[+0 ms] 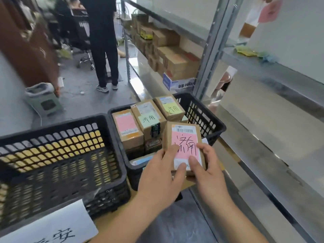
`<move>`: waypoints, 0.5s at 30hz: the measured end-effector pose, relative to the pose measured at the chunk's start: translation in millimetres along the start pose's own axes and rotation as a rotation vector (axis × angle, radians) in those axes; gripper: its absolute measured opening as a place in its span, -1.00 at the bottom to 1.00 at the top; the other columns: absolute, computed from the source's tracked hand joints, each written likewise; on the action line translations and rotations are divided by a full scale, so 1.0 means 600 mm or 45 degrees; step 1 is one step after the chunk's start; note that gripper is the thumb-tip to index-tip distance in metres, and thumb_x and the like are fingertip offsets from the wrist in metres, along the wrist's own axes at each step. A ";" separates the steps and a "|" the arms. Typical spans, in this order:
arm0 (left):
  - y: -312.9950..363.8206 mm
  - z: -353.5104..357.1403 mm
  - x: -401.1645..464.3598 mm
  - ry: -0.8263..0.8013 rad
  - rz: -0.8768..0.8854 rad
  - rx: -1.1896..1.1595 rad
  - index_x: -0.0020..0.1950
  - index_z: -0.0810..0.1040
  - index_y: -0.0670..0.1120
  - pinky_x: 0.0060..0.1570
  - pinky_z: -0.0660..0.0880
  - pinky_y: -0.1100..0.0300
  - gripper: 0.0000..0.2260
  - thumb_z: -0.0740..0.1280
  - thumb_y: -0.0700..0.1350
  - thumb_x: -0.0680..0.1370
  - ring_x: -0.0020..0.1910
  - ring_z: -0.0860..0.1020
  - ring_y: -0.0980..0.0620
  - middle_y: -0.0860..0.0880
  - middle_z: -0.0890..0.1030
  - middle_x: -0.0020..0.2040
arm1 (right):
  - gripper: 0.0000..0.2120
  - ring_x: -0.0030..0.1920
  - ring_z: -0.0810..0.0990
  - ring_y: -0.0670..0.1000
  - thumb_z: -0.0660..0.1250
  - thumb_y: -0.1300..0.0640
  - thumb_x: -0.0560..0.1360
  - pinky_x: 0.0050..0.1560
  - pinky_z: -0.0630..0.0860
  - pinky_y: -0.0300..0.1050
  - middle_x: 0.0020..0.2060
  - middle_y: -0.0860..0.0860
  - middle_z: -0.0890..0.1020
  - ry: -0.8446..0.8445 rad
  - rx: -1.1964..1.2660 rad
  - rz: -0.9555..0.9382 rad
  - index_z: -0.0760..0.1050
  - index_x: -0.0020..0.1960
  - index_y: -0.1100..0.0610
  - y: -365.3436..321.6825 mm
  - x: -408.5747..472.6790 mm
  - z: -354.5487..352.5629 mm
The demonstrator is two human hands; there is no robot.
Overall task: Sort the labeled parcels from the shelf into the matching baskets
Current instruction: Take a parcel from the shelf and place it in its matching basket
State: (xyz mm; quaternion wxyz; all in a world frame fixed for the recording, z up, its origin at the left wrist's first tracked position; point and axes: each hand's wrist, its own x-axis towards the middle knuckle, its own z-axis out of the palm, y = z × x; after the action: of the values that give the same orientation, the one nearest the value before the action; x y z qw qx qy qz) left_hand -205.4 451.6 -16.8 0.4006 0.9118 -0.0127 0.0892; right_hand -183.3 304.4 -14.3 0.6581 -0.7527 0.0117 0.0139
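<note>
As a pink-labelled parcel is held over the fuller basket, clamped by left hand and right hand, a tumble off the packed stack is risked.

Two black slotted baskets sit side by side on a low surface – left basket w/ a white handwritten paper sign at its front, right basket packed w/ labeled cardboard parcels. Grey metal shelf unit runs along the right – far section stacked w/ brown boxes, a blue-and-white box at the near end of that stack. Baskets stand just beside the shelf's edge, grey floor behind them
</note>
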 end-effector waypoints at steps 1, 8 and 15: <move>-0.006 -0.005 0.007 0.008 -0.009 0.000 0.48 0.20 0.23 0.20 0.46 0.15 -0.57 0.17 0.18 0.62 0.30 0.40 0.12 0.13 0.41 0.38 | -0.69 0.10 0.70 0.04 0.33 0.11 0.64 0.04 0.65 0.32 0.18 -0.26 0.64 -0.004 0.020 0.007 0.42 0.22 -0.29 -0.001 0.011 0.009; -0.038 -0.010 0.060 0.117 -0.044 -0.014 0.45 0.19 0.31 0.23 0.43 0.21 -0.59 0.19 0.18 0.62 0.33 0.35 0.20 0.22 0.36 0.38 | -0.68 0.08 0.69 0.01 0.36 0.20 0.62 -0.01 0.67 0.30 0.13 -0.20 0.66 -0.127 0.084 0.026 0.46 0.16 -0.23 -0.002 0.100 0.039; -0.023 0.048 0.167 0.126 -0.094 0.024 0.46 0.16 0.37 0.26 0.35 0.33 -0.57 0.16 0.22 0.61 0.38 0.31 0.24 0.23 0.34 0.43 | -0.62 0.17 0.68 0.00 0.39 0.25 0.58 0.06 0.67 0.20 0.16 -0.17 0.67 -0.250 0.037 0.015 0.49 0.16 -0.24 0.009 0.254 -0.020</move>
State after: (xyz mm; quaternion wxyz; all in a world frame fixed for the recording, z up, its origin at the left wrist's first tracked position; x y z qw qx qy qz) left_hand -101.3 445.0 -28.5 0.3951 0.9099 0.0417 0.1194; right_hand -31.0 291.9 -23.6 0.6669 -0.7380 -0.0480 0.0914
